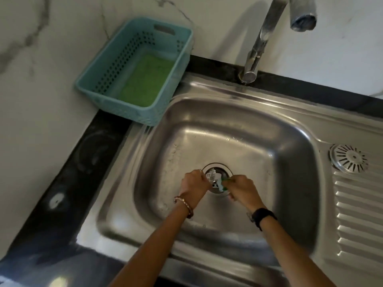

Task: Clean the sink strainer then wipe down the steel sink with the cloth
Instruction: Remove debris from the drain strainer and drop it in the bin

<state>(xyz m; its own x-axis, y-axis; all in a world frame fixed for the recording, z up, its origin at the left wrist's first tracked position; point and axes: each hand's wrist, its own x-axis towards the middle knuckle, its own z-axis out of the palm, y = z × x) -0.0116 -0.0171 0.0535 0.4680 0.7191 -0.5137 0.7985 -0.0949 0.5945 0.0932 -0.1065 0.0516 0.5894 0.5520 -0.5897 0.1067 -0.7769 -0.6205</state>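
Strainer-cleaning step: both hands at the drain [217,179]; left hand [194,186] fingers pinch strainer [211,176], right hand [241,188] pinches scraps [223,184]. Next: bin scraps, w/ cloth after.

Running dark around the steel sink [244,104]: black counter [68,183], carrying a blue basket [116,79] at the sink's far-left corner, partly overhanging its rim.

Beaded bracelet [184,206] on left wrist, black watch [263,217] on right.
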